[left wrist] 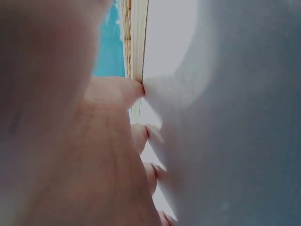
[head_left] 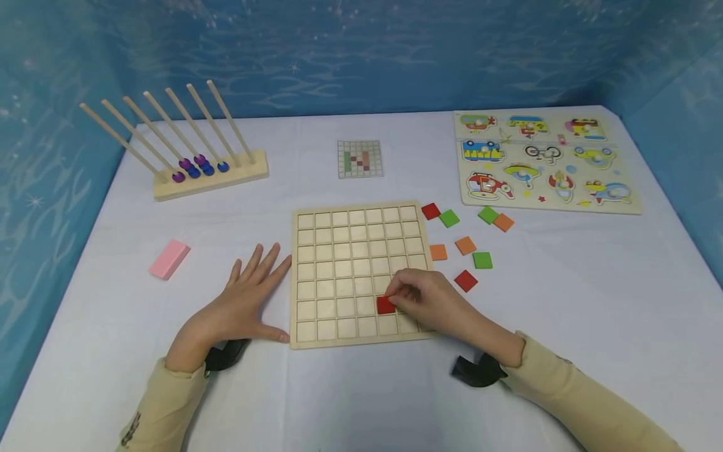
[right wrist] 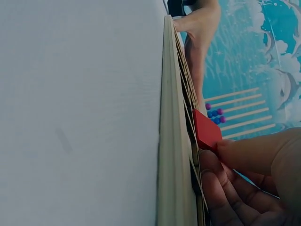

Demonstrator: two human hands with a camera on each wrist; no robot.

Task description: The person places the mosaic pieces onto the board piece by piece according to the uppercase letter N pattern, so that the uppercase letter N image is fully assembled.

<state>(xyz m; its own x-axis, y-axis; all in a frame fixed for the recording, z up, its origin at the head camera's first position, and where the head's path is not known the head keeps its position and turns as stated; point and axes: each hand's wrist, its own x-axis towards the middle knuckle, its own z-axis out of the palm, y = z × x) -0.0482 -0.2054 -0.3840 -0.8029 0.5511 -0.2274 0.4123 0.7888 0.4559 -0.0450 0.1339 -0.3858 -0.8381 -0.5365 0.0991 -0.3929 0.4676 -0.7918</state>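
Observation:
My right hand pinches a red square tile between thumb and fingertips, over a lower-right cell of the wooden grid board. In the right wrist view the red tile stands tilted, its lower edge at the board's grid. My left hand lies spread on the white cloth, with thumb tip and index fingertip at the board's left edge. In the left wrist view, the fingers reach the side of the board.
Loose red, green and orange tiles lie right of the board. A patterned grid card is behind it. A peg stand with beads, a pink block and a vehicle puzzle lie further out.

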